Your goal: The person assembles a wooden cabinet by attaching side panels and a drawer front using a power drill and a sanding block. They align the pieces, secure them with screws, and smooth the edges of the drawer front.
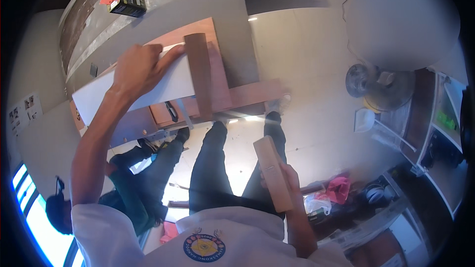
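Observation:
My left hand (140, 70) reaches forward over a long white panel (170, 79). Its fingers curl over the panel's far edge, and the thumb points at an upright brown wooden strip (199, 74) that stands across the panel's right end. Under these lie reddish-brown boards (221, 79). Close to my body, my right hand (291, 180) is closed around a flat, light-brown wooden block (273, 173), held tilted over my right leg. The block hides part of that hand's fingers.
Another person (133, 183) crouches at the left, close to the boards. A dark box with a red piece on it (127, 1) rests beyond the panel. At the right are a grey fan (388, 86), a white dustpan (365, 120) and a shelf (443, 133). Pink bags (338, 190) lie at lower right.

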Tool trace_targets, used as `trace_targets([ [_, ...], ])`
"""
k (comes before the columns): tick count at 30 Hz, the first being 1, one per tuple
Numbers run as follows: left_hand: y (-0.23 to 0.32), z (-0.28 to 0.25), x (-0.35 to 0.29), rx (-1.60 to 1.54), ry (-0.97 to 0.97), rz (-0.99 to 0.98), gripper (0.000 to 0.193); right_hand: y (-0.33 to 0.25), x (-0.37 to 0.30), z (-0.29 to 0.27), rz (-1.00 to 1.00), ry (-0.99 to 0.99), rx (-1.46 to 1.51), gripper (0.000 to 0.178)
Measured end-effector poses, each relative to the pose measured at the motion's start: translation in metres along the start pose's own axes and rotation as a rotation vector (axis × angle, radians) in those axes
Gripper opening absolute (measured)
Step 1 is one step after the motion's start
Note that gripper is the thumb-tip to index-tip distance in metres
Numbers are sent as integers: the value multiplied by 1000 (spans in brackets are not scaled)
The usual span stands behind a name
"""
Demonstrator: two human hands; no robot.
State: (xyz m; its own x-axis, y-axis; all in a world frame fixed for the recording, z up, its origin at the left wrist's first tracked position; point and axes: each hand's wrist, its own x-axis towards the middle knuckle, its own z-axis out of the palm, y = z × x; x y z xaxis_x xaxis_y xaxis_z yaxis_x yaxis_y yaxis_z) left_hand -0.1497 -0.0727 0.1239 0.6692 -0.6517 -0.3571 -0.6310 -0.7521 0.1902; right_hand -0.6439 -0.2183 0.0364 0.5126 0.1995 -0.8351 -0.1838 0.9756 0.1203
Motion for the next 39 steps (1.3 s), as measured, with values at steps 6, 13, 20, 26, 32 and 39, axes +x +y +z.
trace_targets([
  [6, 62, -15, -47, -101, 72, -105, 49, -129, -43, -40, -5, -123, -39, 66],
  [13, 111, 25, -102, -362, 245, -374, 39, -234, -90, -65, -101, 62, -268, 62],
  [20, 126, 87, -162, -554, 275, -755, 45, -241, -80, -46, -6, 143, -486, 70],
  [26, 132, 135, -192, -635, 373, -824, 39, -224, -51, 8, 49, 77, -586, 75],
  [32, 117, 155, -204, -609, 351, -827, 45, -200, -17, 83, 35, -122, -631, 81],
  [39, 114, 154, -278, -734, 502, -909, 26, -214, 22, 106, 227, -242, -544, 77],
])
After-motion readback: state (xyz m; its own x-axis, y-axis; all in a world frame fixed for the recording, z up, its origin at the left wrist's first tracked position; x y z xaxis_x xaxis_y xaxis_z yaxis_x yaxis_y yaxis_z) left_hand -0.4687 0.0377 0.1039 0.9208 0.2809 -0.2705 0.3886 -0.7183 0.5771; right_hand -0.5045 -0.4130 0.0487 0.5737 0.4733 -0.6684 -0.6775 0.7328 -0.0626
